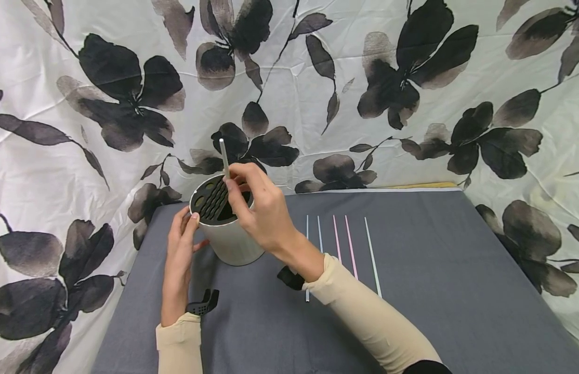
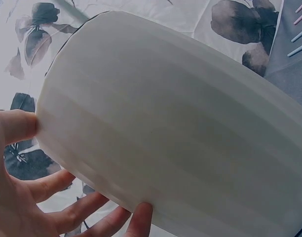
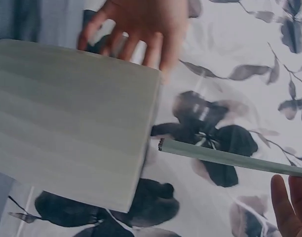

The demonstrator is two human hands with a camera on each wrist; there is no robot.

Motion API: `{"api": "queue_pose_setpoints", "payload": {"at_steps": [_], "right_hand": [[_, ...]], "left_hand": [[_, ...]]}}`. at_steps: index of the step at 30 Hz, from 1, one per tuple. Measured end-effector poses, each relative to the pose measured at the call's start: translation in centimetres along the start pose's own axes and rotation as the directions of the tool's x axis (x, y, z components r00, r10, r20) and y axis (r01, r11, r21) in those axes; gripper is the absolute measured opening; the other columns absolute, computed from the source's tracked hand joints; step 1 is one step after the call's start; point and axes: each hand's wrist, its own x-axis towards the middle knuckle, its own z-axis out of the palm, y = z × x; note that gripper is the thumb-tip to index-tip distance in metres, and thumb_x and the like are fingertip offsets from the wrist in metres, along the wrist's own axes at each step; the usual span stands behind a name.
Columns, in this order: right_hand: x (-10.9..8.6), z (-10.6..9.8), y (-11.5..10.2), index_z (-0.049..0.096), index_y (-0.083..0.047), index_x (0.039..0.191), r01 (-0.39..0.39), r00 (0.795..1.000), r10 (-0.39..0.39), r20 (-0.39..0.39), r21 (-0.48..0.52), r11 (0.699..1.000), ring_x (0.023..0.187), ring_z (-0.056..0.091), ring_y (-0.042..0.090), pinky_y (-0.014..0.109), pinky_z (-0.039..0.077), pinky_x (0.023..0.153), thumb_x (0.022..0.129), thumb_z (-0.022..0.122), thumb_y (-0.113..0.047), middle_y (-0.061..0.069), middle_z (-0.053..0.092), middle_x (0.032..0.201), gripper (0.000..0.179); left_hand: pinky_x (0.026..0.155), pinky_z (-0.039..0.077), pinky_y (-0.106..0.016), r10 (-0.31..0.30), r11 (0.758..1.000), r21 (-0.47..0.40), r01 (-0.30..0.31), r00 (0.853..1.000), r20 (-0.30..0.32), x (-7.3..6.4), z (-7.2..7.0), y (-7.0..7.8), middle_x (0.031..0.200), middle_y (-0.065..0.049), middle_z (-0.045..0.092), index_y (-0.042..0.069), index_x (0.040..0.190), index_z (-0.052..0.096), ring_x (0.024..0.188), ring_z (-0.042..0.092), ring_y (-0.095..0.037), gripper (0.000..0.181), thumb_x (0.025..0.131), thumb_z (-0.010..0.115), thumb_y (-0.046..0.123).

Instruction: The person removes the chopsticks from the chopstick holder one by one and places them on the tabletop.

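Observation:
A cream utensil holder [image 1: 235,244] with a black slotted insert [image 1: 212,200] stands on the cloth-covered table. My left hand [image 1: 179,249] holds it by the side, thumb at the rim and fingers spread around the wall [image 2: 156,113]. Above the insert, my right hand [image 1: 261,208] pinches a pale green chopstick [image 1: 224,156] upright. In the right wrist view the lower end of that chopstick [image 3: 230,159] is right by the holder's rim, just outside it. The right hand's fingers [image 3: 289,202] show at the edge there.
To the right of the holder, several chopsticks lie roughly parallel: blue [image 1: 320,228], pink [image 1: 349,239] and one pale green [image 1: 371,249]. The right forearm crosses over some of them. A floral sheet [image 1: 280,78] hangs behind the grey table [image 1: 430,259].

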Motion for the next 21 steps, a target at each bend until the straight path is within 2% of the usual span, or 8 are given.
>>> {"api": "queue_pose_setpoints", "payload": {"at_steps": [5,10,14,17,21], "right_hand": [[0.8,-1.0,0.0,0.062,0.004,0.117,-0.038,0.998,0.040,-0.040,0.034,0.999,0.096,0.070,0.021,0.020,0.058,0.088,0.105,0.057,-0.004,0.015,0.068,0.105,0.015],[0.8,-2.0,0.6,0.063,0.004,0.119,-0.090,0.993,0.092,-0.068,0.036,0.995,0.096,0.071,0.022,0.024,0.060,0.082,0.106,0.057,-0.005,0.015,0.070,0.105,0.017],[0.3,-3.3,1.7,0.066,0.002,0.120,-0.177,0.980,0.179,-0.083,0.030,0.984,0.095,0.073,0.023,0.027,0.061,0.077,0.106,0.058,-0.008,0.015,0.074,0.109,0.019],[-0.4,-4.6,2.5,0.067,0.000,0.123,-0.278,0.957,0.281,-0.074,0.048,0.960,0.093,0.073,0.023,0.029,0.060,0.074,0.106,0.059,-0.010,0.014,0.074,0.113,0.021],[-1.7,-6.9,3.9,0.067,-0.001,0.127,-0.432,0.899,0.437,-0.042,0.086,0.898,0.089,0.070,0.018,0.027,0.059,0.070,0.107,0.060,-0.012,0.014,0.074,0.115,0.024]], "left_hand": [[0.104,0.049,-0.061,0.002,1.000,-0.003,-0.002,1.000,0.000,0.1,-0.1,0.0,0.164,-0.005,0.043,0.022,0.160,0.038,0.142,0.046,-0.022,0.060,0.108,0.050,0.049],[0.100,0.053,-0.054,0.005,1.000,0.013,-0.005,1.000,0.004,0.2,-0.2,-0.1,0.164,-0.004,0.043,0.022,0.160,0.038,0.141,0.047,-0.021,0.060,0.108,0.050,0.050],[0.099,0.054,-0.051,0.003,1.000,0.017,-0.003,1.000,0.013,0.2,-0.3,-0.2,0.164,-0.004,0.042,0.021,0.161,0.037,0.140,0.047,-0.020,0.061,0.108,0.050,0.050],[0.099,0.054,-0.051,-0.003,1.000,0.012,0.002,1.000,0.019,0.2,-0.3,-0.4,0.165,-0.003,0.041,0.022,0.161,0.036,0.140,0.047,-0.021,0.062,0.108,0.050,0.050],[0.099,0.054,-0.049,-0.002,1.000,0.008,0.002,1.000,0.018,0.1,-0.3,-0.4,0.165,-0.001,0.041,0.023,0.161,0.037,0.140,0.046,-0.020,0.061,0.108,0.050,0.050]]}}
